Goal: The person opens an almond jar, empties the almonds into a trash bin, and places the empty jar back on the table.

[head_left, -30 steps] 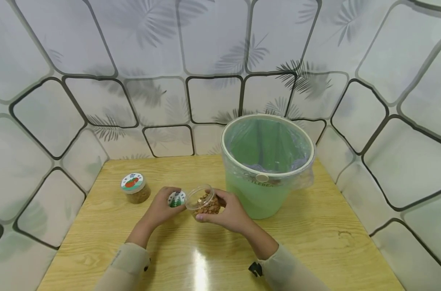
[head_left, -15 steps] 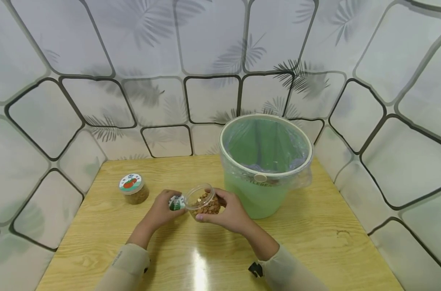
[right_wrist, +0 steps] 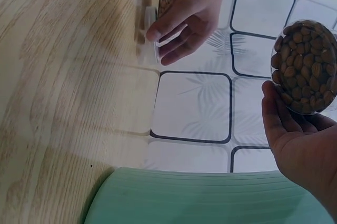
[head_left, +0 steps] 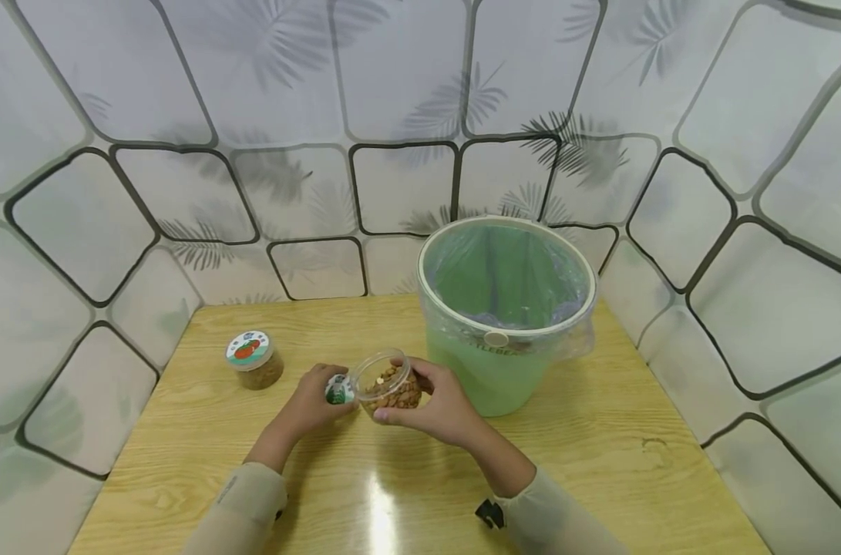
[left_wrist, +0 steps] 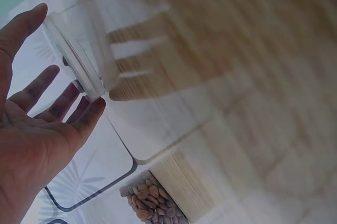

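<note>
My right hand (head_left: 437, 405) holds a clear plastic jar (head_left: 381, 378) of almonds, thumb in front and fingers behind. The jar is uncapped, tilted with its mouth toward the left; the right wrist view shows almonds (right_wrist: 307, 69) through its base. Just left of it, my left hand (head_left: 312, 401) pinches a round lid (head_left: 339, 389) by its rim between thumb and fingers. That lid, white with a green print, lies low at the table, near the jar's mouth. In the left wrist view the lid (left_wrist: 79, 58) appears edge-on.
A second jar (head_left: 257, 370), capped with a red-and-green printed lid, stands at the left of the wooden table (head_left: 205, 432). A green bucket (head_left: 486, 378) with a clear plastic liner stands behind my right hand. Patterned cloth walls (head_left: 406, 185) enclose the table's back and sides.
My left hand and the lid have shifted slightly to the right and toward me. The right hand keeps the jar nearly still. The head view has moved a little.
</note>
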The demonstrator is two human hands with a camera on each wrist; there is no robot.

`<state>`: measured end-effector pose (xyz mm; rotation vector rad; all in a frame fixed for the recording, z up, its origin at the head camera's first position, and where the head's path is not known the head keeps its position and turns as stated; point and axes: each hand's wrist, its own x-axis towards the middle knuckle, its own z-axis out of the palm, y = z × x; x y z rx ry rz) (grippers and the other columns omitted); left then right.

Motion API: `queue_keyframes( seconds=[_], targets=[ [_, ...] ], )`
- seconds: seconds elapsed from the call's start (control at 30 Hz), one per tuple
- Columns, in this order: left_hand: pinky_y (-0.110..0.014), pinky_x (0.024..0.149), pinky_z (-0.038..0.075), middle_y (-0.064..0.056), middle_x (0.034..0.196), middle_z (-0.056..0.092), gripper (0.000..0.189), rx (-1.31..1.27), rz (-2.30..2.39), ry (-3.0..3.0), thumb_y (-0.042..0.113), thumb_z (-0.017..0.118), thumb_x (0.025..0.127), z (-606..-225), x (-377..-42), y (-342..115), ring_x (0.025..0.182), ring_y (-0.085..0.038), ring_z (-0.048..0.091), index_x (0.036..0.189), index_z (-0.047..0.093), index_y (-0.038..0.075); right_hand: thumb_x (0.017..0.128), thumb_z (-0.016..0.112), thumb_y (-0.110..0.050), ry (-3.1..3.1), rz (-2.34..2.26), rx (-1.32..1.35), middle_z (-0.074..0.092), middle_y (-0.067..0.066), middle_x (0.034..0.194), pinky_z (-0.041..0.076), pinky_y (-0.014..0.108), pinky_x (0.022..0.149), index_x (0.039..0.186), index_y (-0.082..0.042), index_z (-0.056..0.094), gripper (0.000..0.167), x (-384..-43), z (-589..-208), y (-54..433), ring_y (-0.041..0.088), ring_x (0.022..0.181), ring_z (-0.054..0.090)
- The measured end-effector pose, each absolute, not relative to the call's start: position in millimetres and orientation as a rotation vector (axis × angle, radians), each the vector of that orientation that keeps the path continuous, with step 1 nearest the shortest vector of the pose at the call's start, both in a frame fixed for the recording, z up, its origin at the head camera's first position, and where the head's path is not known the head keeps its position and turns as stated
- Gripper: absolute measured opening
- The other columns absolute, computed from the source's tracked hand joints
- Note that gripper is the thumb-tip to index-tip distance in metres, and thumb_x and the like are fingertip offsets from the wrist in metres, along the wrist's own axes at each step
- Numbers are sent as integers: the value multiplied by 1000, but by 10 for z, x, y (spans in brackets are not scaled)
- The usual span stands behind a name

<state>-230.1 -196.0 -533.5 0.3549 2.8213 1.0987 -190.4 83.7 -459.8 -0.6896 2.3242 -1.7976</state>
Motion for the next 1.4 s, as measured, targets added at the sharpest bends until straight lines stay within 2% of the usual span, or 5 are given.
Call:
queue_keyframes(
  seconds=[0.17,0.43,0.77,1.1,1.4],
  targets=[
    [-67,111,47,-26,144,58,68,365,1069,2825,29,87,90,-5324,-2301,-1952,134,-48,54,145,60,0,82,94,-35,2326,-1789,-702,71,0,133,54,50,109,150,-16,61,78,-1894,-4582,848,17,121,69],
    [-66,109,49,-24,144,58,69,362,1003,2821,27,90,87,-5349,-2318,-1942,133,-45,54,145,61,3,82,94,-37,2340,-1773,-694,71,-2,133,56,41,105,150,-20,61,77,-1863,-4530,865,14,118,70],
    [-64,108,49,-22,141,60,70,341,1009,2815,30,92,84,-5358,-2320,-1924,130,-42,56,143,63,4,82,94,-35,2330,-1778,-707,71,-2,134,56,43,106,150,-19,61,77,-1831,-4491,886,14,118,70],
    [-67,112,47,-25,151,50,71,357,1059,2797,33,85,92,-5249,-2313,-1900,140,-47,51,150,56,3,81,95,-32,2340,-1789,-719,71,-1,135,54,49,108,149,-19,62,76,-1794,-4462,926,16,121,69],
    [-72,115,42,-25,159,44,70,503,1225,2830,28,82,95,-4940,-2338,-1761,149,-50,43,154,52,5,83,94,-29,2324,-1829,-756,70,0,137,57,37,105,149,-21,62,74,-1756,-4386,969,17,121,70]
  ],
)
